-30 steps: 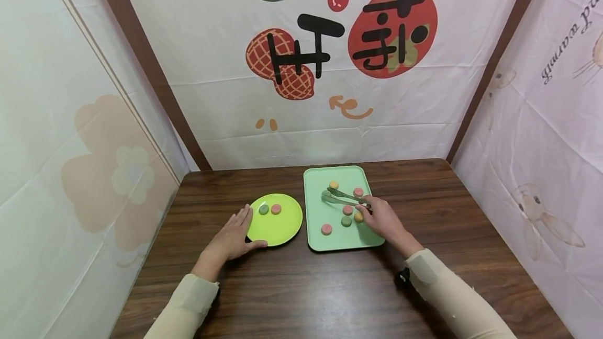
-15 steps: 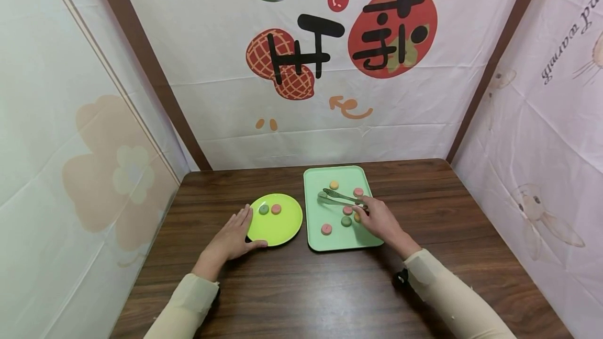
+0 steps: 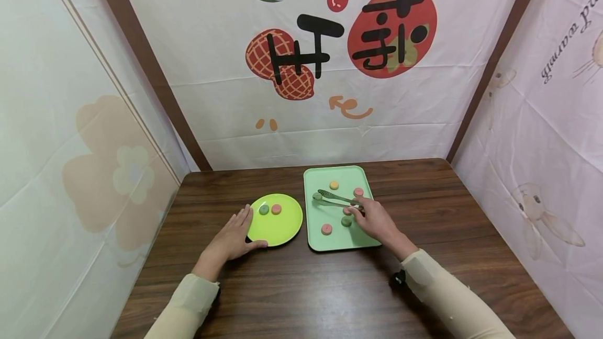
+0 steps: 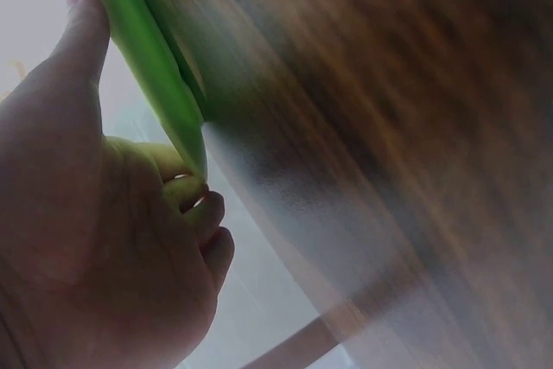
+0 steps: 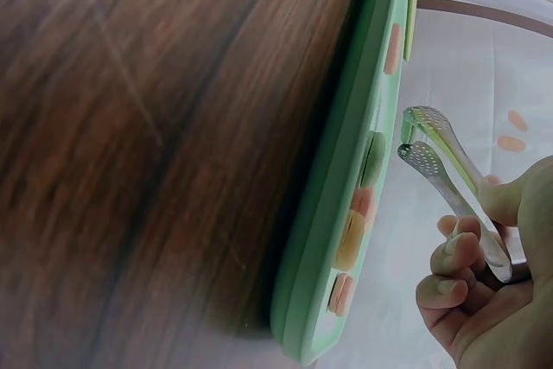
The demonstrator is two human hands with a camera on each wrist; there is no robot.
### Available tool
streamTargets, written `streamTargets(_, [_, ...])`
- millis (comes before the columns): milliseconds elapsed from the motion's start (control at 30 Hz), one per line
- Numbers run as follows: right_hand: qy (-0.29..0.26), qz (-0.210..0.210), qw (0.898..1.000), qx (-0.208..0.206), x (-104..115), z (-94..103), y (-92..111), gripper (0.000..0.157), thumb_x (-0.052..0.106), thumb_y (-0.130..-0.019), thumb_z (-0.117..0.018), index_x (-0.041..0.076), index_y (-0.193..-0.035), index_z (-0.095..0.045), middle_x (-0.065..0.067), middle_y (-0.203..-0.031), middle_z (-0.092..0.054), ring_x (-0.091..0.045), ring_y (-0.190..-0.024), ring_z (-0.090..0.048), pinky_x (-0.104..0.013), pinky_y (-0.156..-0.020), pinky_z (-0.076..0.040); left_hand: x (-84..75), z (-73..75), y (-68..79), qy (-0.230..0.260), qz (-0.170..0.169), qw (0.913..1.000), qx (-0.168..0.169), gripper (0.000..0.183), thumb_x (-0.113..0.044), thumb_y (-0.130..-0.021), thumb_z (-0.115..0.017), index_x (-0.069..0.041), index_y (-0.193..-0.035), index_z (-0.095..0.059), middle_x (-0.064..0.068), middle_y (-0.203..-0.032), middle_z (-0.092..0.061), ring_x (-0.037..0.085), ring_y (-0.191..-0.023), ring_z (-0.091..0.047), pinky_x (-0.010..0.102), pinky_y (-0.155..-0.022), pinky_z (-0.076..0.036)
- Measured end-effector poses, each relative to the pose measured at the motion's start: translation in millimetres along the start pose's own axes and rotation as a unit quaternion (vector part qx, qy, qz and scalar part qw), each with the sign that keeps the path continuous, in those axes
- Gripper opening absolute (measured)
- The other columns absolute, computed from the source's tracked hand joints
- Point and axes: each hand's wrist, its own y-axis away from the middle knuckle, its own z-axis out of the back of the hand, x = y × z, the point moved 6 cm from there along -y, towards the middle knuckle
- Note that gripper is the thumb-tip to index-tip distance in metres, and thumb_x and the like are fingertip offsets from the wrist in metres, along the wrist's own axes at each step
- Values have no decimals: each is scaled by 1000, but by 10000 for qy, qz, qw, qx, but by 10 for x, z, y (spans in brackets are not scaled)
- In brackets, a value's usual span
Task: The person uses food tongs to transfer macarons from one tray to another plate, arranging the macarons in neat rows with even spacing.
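My right hand (image 3: 377,219) grips metal tongs (image 3: 335,197) above the light green tray (image 3: 316,242). Between the tong tips is a green macaron (image 3: 317,196), partly covered in the right wrist view. Below lie another green macaron (image 3: 346,221), pink macarons (image 3: 326,229) and a yellow macaron (image 3: 334,185). A second yellow macaron (image 5: 350,239) shows in the right wrist view; my hand hides it from the head camera. My left hand (image 3: 232,235) rests against the rim of the lime plate (image 3: 282,237), fingers along its left side and thumb at the front. On the plate sit a green macaron (image 3: 264,209) and a pink macaron (image 3: 276,208).
Plate and tray stand side by side on a dark wooden table (image 3: 301,292), with a narrow gap between them. A printed white cloth (image 3: 207,67) hangs behind the table's far edge, and similar cloths hang at both sides.
The right hand has carried the tongs and the green macaron leftward, toward the tray's left edge. One yellow macaron has become hidden behind that hand. The left hand and plate stay in place.
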Motion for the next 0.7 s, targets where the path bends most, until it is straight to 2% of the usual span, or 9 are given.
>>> streamTargets(100, [-73, 50, 10000, 36, 37, -10, -5, 23, 20, -108, -69, 4, -124, -75, -8, -106, -79, -21, -92, -75, -42, -74, -61, 5, -5, 0, -9, -9, 10000, -14, 120, -72, -95, -67, 9, -168, -15, 28, -177, -12, 42, -164, -17, 56, -134, -16])
streamTargets(233, [-216, 74, 9997, 111, 95, -22, -13, 19, 20, -107, -70, 7, -120, -76, -5, -100, -78, -16, -85, -72, -39, -70, -59, 10, -9, -2, 4, -12, 10000, -11, 120, -72, -95, -67, 8, -168, -15, 28, -177, -11, 42, -164, -17, 56, -134, -16])
streamTargets(400, [-227, 68, 9996, 174, 155, -42, -25, 13, 21, -107, -70, 10, -113, -75, -1, -93, -72, -11, -74, -60, -34, -63, -51, 11, -8, 3, 33, 0, 10000, -15, 121, -73, -95, -67, 8, -168, -14, 27, -177, -11, 42, -164, -16, 55, -134, -16])
streamTargets(700, [-226, 100, 9995, 199, 239, -105, -48, 26, 24, -108, -69, 3, -124, -74, -5, -99, -77, -10, -78, -67, -34, -66, -57, 10, -8, 10, 8, 2, 10000, -16, 121, -73, -95, -66, 9, -168, -14, 27, -177, -11, 41, -164, -16, 55, -134, -15])
